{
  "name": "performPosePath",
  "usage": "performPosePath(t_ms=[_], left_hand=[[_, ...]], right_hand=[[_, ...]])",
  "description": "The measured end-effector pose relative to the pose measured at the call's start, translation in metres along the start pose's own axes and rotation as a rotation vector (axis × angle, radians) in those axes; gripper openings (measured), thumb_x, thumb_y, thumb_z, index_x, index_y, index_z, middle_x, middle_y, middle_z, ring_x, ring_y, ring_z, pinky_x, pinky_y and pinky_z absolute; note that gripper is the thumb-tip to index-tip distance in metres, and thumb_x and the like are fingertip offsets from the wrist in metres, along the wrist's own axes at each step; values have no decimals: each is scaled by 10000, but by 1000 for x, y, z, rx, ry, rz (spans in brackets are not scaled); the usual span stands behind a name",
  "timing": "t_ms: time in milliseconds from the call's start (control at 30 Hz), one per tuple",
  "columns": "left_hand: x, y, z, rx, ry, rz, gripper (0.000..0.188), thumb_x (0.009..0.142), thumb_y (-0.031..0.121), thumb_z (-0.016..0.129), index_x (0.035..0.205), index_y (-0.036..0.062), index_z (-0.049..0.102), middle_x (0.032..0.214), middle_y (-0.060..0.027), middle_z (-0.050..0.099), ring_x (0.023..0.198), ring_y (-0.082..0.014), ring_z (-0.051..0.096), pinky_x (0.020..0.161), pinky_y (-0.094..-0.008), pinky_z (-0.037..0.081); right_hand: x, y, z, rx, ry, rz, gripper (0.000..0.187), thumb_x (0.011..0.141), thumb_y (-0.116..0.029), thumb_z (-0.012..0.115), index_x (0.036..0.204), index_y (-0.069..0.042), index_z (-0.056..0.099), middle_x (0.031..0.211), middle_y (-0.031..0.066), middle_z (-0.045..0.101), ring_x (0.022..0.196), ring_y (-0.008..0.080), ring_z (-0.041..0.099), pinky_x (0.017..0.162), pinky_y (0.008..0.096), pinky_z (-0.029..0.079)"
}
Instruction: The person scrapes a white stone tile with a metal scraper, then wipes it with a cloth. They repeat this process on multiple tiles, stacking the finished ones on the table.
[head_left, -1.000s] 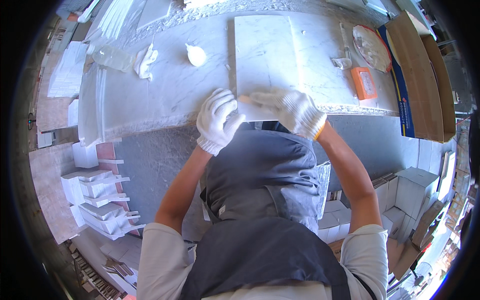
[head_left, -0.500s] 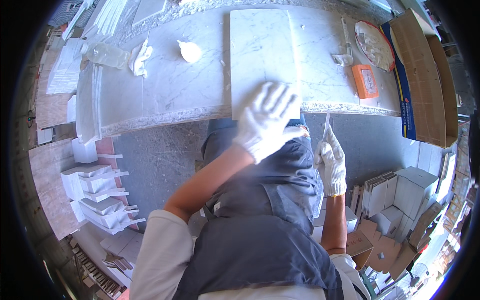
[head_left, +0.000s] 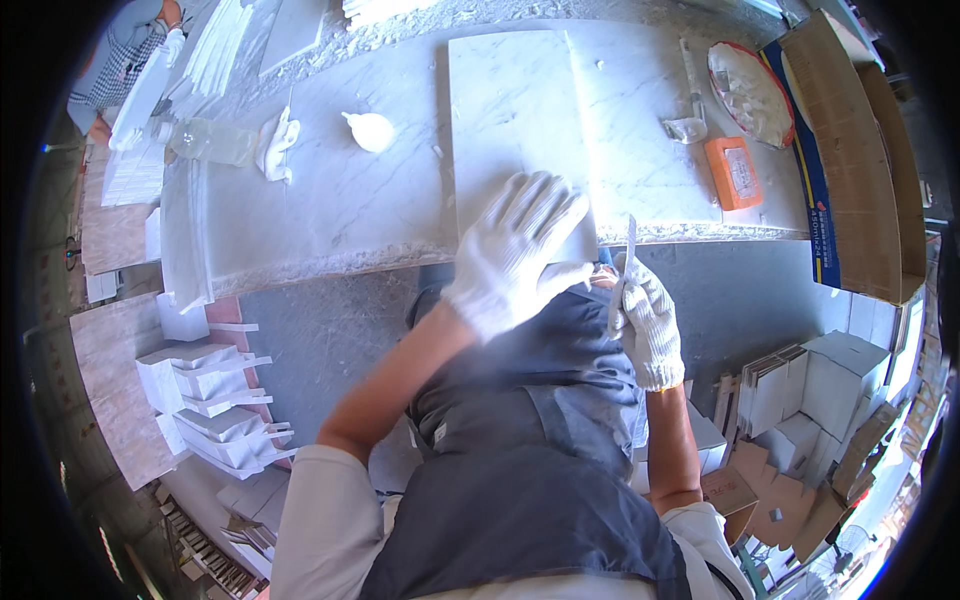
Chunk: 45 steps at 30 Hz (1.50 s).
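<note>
A pale rectangular slab [head_left: 515, 105] lies across the marble-patterned work table [head_left: 330, 200], its near end reaching past the front edge. My left hand [head_left: 515, 250], in a white knitted glove, rests flat on that near end with its fingers stretched out. Just right of the slab's near corner, my gloved right hand [head_left: 648, 325] grips a thin, narrow blade-like tool [head_left: 631, 240]. The tool stands upright from the fingers, its tip level with the table's edge; its lower part is hidden in the grip.
On the table are a white squeeze bulb [head_left: 370, 131], a clear plastic bottle [head_left: 212, 141], a crumpled white glove-like cloth [head_left: 277, 145], an orange block [head_left: 734, 173] and a red-rimmed bowl of white material [head_left: 750, 92]. A cardboard box [head_left: 850, 160] stands right. Another person [head_left: 120, 60] shows far left.
My right hand has moved a little left with the tool, closer to the slab's corner. The left hand has slid slightly left and nearer me. The whole view has shifted a little.
</note>
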<state>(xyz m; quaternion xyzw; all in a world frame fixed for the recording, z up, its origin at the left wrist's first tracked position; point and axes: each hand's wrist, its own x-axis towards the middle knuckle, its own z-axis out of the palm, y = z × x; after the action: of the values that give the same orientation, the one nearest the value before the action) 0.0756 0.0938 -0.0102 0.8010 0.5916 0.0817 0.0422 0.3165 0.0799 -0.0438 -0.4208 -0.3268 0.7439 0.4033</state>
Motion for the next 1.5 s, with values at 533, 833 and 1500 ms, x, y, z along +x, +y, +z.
performPosePath(t_ms=[533,833,1500], left_hand=[[209,-209,37,267,232,-481,754,1068,666,310,1611,159,441,1687,-111,415,1591,-298,307,1316,-480,157],[231,-236,21,303,191,-574,611,1091,563,355,1525,172,534,1552,-121,571,1427,-331,521,1227,-498,336],[215,-173,2,369,138,-459,452,1073,498,452,1364,184,595,1386,-100,671,1333,-308,589,1186,-492,388]], right_hand=[[-9,-2,-24,-30,27,49,466,1060,-249,694,1429,19,596,785,-4,587,621,77,522,526,235,440],[-6,2,-52,-55,124,93,494,1048,-288,709,1423,14,597,771,-10,584,609,65,517,521,231,429],[-45,-27,-66,-170,238,67,360,1030,-280,728,1256,-5,675,765,14,648,606,85,594,555,245,502]])
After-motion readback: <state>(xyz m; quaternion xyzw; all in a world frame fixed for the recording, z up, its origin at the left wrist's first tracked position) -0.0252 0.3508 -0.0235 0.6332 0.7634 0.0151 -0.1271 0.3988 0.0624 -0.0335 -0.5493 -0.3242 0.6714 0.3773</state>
